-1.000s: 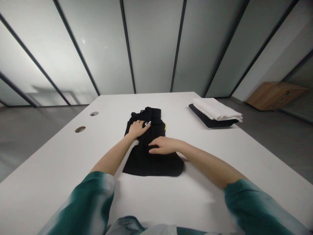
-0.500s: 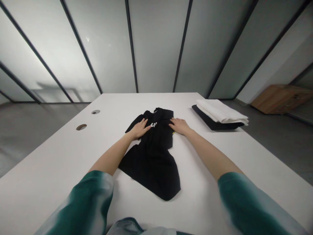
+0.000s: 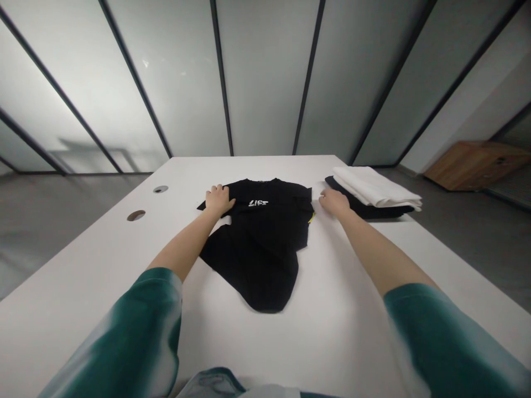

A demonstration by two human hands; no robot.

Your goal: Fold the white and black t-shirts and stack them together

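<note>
A black T-shirt (image 3: 265, 237) with white lettering on the chest lies on the white table, its collar at the far end and its lower part bunched to a rounded point near me. My left hand (image 3: 219, 200) rests on the left sleeve with its fingers spread. Just off the right sleeve is my right hand (image 3: 334, 202), its fingers curled together over the table; no cloth shows in them. A small yellow tag sticks out at the shirt's right side.
Folded white cloth (image 3: 375, 187) lies on folded black cloth (image 3: 390, 213) at the table's right edge, close to my right hand. Two round holes are in the table (image 3: 166, 237) at left. Frosted glass panels stand beyond; a wooden cabinet is at far right.
The shirt's upper part has been spread wider, and its lettering shows more fully. My left hand has moved left and away from me; my right hand has moved right, off the shirt, and its fingers have closed.
</note>
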